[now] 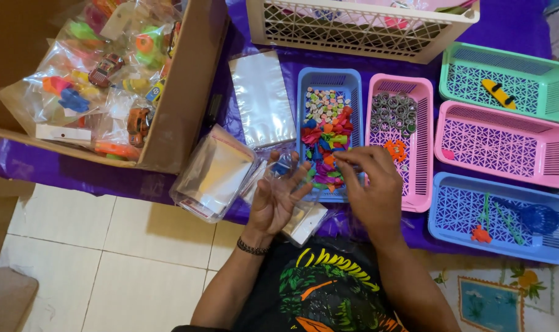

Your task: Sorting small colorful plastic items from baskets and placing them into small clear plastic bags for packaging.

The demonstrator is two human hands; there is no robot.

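Note:
My left hand (278, 195) is held palm up in front of me, fingers spread, with a small clear plastic bag (283, 165) resting against the fingertips. My right hand (373, 184) has its fingers pinched together at the near end of a blue basket (328, 132) full of small colourful balloons and pale beads. What the pinch holds is too small to see. Both hands hover over the purple cloth (507, 27) at the table's front edge.
A pink basket (402, 138) with metal rings sits right of the blue one. Further right are green (507, 86), pink (504, 144) and blue (501, 215) baskets. A cardboard box (181, 92) of bagged toys stands left, stacks of clear bags (261, 98) beside it, a white basket (359, 24) behind.

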